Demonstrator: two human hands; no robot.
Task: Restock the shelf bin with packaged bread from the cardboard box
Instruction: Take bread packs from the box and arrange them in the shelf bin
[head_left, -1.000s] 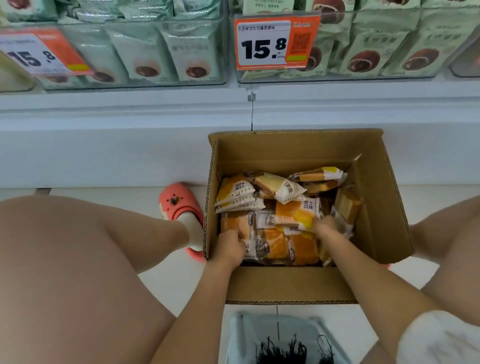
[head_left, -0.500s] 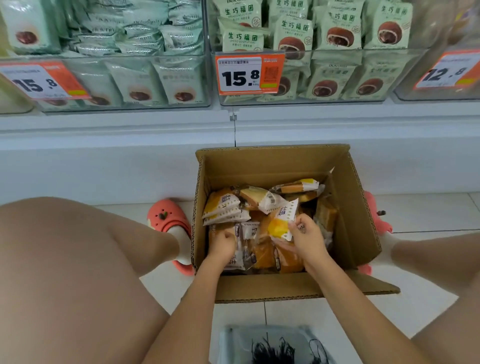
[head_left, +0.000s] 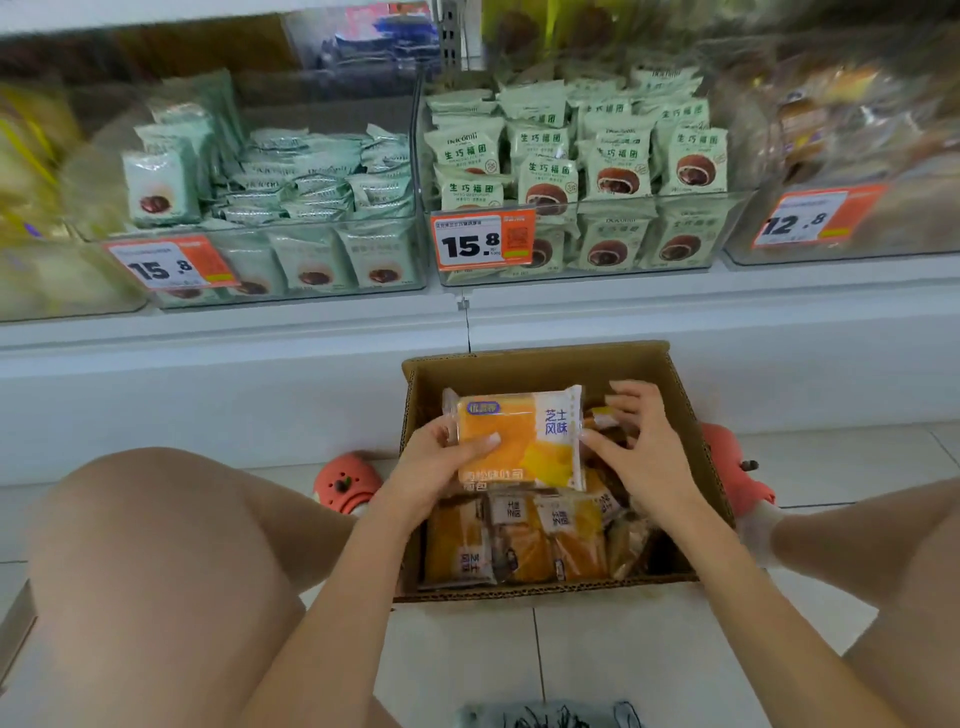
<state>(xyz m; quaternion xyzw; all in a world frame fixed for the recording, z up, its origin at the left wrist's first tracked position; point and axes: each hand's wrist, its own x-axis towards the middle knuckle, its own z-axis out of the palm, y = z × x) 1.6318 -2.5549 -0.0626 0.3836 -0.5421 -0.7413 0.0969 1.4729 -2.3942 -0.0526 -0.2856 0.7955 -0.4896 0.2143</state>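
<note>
A cardboard box (head_left: 691, 415) stands open on the floor below the shelf, with several orange and yellow bread packets (head_left: 519, 545) lying in it. My left hand (head_left: 431, 467) grips one bread packet (head_left: 524, 441) by its left edge and holds it flat above the box. My right hand (head_left: 639, 447) is at the packet's right edge, thumb touching it and fingers spread. Above, clear shelf bins (head_left: 291, 291) hold green packets of chocolate buns.
Orange price tags (head_left: 483, 241) hang on the bin fronts. A blurred bin of other bread (head_left: 857, 156) stands at the right. My knees flank the box, and coral clogs (head_left: 345, 483) sit beside it. The white shelf base runs right behind the box.
Both hands have come up out of the box; the left now holds a packet raised above the others. The view has tilted up, showing more of the shelf bins.
</note>
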